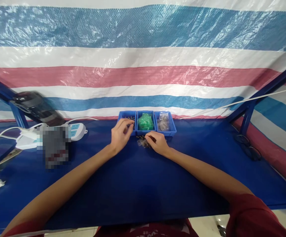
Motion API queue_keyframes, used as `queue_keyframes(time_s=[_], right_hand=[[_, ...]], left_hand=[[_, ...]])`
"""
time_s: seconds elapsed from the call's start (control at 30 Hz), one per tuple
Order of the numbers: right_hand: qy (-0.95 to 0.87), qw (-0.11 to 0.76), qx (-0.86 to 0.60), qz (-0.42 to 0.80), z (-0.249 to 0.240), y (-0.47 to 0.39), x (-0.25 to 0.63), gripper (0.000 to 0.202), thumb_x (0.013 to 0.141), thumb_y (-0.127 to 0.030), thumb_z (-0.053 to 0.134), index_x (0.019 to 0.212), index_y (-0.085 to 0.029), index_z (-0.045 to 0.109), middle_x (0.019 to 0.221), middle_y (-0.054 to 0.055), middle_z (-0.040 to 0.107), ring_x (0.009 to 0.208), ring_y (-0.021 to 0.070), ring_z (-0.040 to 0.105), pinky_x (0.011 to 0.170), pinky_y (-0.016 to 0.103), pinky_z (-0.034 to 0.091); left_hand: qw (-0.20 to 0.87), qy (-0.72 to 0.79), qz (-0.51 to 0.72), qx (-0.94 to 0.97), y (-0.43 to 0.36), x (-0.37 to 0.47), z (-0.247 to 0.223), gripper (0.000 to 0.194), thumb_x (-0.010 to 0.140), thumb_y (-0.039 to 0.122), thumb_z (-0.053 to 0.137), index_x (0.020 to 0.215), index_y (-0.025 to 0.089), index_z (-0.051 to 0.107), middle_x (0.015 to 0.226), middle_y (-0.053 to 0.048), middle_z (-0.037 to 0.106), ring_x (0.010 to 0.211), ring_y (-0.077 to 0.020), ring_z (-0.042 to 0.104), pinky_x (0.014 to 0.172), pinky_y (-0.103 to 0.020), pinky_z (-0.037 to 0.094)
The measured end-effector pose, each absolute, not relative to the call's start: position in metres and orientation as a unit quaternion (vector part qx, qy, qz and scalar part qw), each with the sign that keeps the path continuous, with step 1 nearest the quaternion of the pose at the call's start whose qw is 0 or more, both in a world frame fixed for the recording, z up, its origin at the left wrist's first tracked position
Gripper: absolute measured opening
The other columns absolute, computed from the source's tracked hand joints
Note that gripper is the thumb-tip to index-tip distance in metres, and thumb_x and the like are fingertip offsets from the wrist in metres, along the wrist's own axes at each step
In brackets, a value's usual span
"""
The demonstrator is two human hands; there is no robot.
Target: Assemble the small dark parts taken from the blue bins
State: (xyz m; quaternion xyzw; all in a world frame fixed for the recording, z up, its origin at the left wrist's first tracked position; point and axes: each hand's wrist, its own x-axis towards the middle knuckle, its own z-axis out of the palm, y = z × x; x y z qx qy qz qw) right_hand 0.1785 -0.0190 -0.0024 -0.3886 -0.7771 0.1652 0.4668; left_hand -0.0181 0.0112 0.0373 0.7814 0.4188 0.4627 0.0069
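Fingers of the left hand (120, 134) are curling over the left blue bin (127, 113), where small brass-coloured pieces (131, 118) are lying loose. Thumb and fingertips are drawing close together, but I can't tell whether they are gripping a piece. The right hand (159, 143) is bending its fingers down at a little heap of metal bits and clear packets (143, 142) on the desk (138, 181), just in front of the middle bin (141, 132); its fingertips are hiding whatever they may be pinching.

That middle bin is holding a green bundle (146, 121), and the right bin (169, 134) is holding clear packets (163, 125). So pieces are sitting both in the left bin and out on the desk; how many are dealt with, and how many are waiting, isn't showing from here. Off to the left, a power strip (77, 131) is lying near a dark bottle (38, 107), while eyeglasses (253, 153) are resting far right.
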Motion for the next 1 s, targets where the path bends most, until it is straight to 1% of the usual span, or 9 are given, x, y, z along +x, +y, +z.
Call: queue_keyframes(time_s=[0.07,0.13,0.2,0.3,0.4,0.7,0.83,1.0], right_hand=[[-0.784,0.451,-0.402,0.142,-0.004,-0.020,0.179,0.022,0.090,-0.026,0.045,0.078,-0.016,0.059,0.065,0.002,0.059,0.058,0.0123,0.052,0.060,0.024,0.040],[-0.805,0.418,-0.405,0.113,-0.008,-0.021,0.178,0.021,0.089,-0.025,0.046,0.074,-0.016,0.059,0.061,0.001,0.058,0.055,0.0117,0.052,0.058,0.023,0.038],[-0.835,0.373,-0.398,0.077,-0.011,-0.024,0.177,0.019,0.086,-0.025,0.049,0.072,-0.016,0.058,0.061,0.001,0.059,0.055,0.0115,0.052,0.057,0.023,0.036],[-0.868,0.306,-0.390,0.022,-0.013,-0.028,0.176,0.016,0.083,-0.028,0.053,0.074,-0.016,0.059,0.068,0.003,0.063,0.058,0.0128,0.054,0.056,0.024,0.034],[-0.881,0.264,-0.393,-0.014,-0.012,-0.031,0.176,0.017,0.083,-0.030,0.053,0.077,-0.015,0.059,0.070,0.005,0.064,0.062,0.0145,0.056,0.056,0.025,0.033],[-0.899,0.175,-0.399,-0.035,0.000,-0.038,0.174,0.017,0.085,-0.027,0.049,0.085,-0.014,0.059,0.081,0.008,0.063,0.073,0.0184,0.057,0.060,0.027,0.036],[-0.904,0.162,-0.392,-0.047,0.000,-0.039,0.172,0.017,0.086,-0.025,0.046,0.090,-0.014,0.058,0.086,0.009,0.062,0.077,0.0194,0.057,0.062,0.028,0.038],[-0.907,0.157,-0.387,-0.051,-0.003,-0.039,0.171,0.015,0.085,-0.022,0.046,0.089,-0.013,0.057,0.086,0.010,0.062,0.077,0.0195,0.057,0.063,0.029,0.039]], left_hand=[[0.020,0.353,0.466,0.811,-0.002,-0.011,0.026,0.013,0.088,0.021,0.052,0.095,0.017,0.062,0.096,-0.005,0.062,0.058,-0.0059,0.050,0.055,-0.018,0.044],[0.009,0.301,0.463,0.834,-0.010,-0.006,0.016,0.012,0.087,0.017,0.052,0.093,0.017,0.062,0.092,-0.004,0.063,0.064,-0.0071,0.055,0.059,-0.018,0.045],[0.019,0.287,0.456,0.842,-0.011,-0.006,0.010,0.011,0.087,0.016,0.052,0.093,0.017,0.062,0.090,-0.005,0.063,0.069,-0.0087,0.057,0.062,-0.019,0.046],[0.060,0.315,0.457,0.829,-0.006,-0.008,0.007,0.012,0.088,0.017,0.050,0.093,0.017,0.061,0.091,-0.005,0.062,0.061,-0.0067,0.052,0.055,-0.019,0.044],[0.077,0.323,0.453,0.828,-0.003,-0.009,0.008,0.012,0.088,0.017,0.050,0.093,0.017,0.061,0.091,-0.004,0.061,0.055,-0.0049,0.047,0.052,-0.018,0.041],[0.081,0.306,0.450,0.835,-0.005,-0.007,0.010,0.011,0.087,0.014,0.051,0.093,0.017,0.060,0.090,-0.004,0.061,0.056,-0.0057,0.047,0.053,-0.019,0.042],[0.082,0.302,0.449,0.837,-0.005,-0.008,0.008,0.012,0.087,0.014,0.051,0.094,0.017,0.060,0.091,-0.005,0.061,0.059,-0.0066,0.049,0.055,-0.020,0.042],[0.090,0.304,0.443,0.838,-0.005,-0.009,0.007,0.012,0.088,0.016,0.050,0.094,0.017,0.060,0.092,-0.005,0.061,0.057,-0.0067,0.048,0.054,-0.020,0.042]])
